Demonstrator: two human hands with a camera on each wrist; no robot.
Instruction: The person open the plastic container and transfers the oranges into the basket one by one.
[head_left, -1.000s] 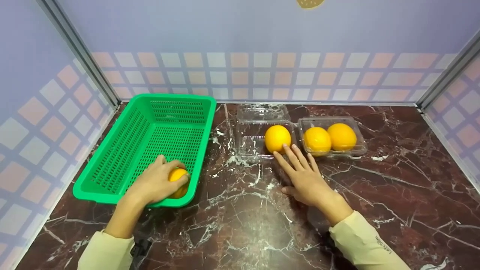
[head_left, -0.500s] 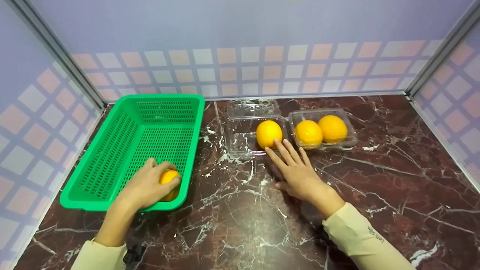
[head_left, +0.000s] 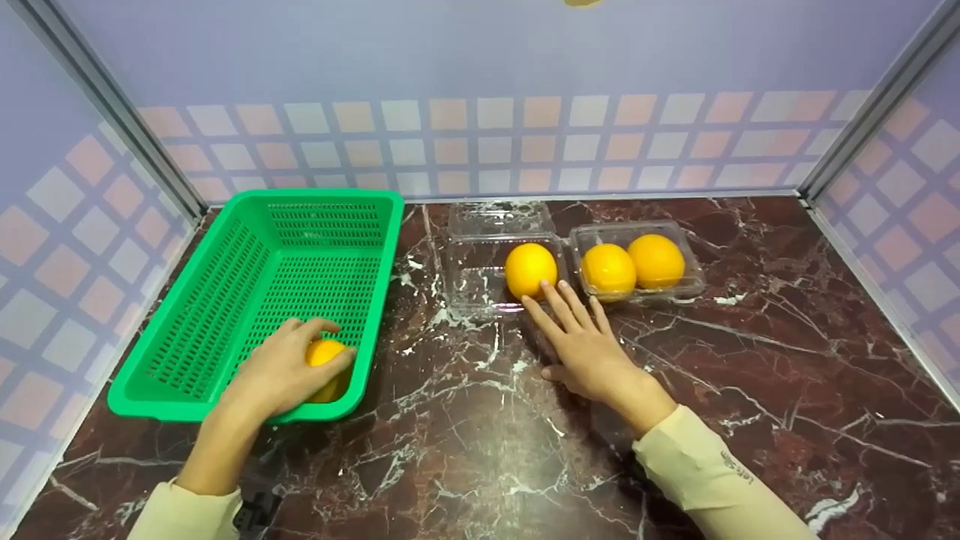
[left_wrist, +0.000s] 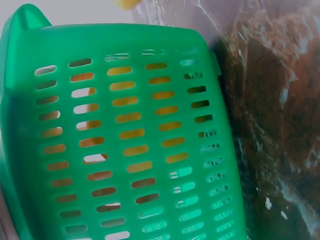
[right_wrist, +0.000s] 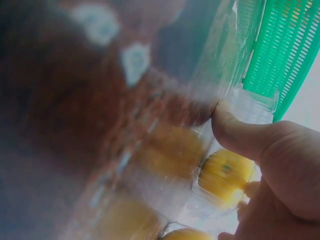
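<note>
Inside the green slotted basket, at its near right corner, my left hand grips an orange with thumb and fingers curved round it. The left wrist view sees the basket wall from outside, with yellow showing through its slots. My right hand lies spread, fingertips at the near side of another orange, which sits in the right half of a clear plastic clamshell box. That box's lid is folded back. The right wrist view shows the thumb apart from the same orange.
Right of the open box stands a second clear box holding two oranges. Dark marbled tabletop lies in front. A tiled-pattern wall closes the back, with side panels left and right.
The head view has shifted, so everything appears further left in the frame. Both hands keep nearly the same places on the oranges.
</note>
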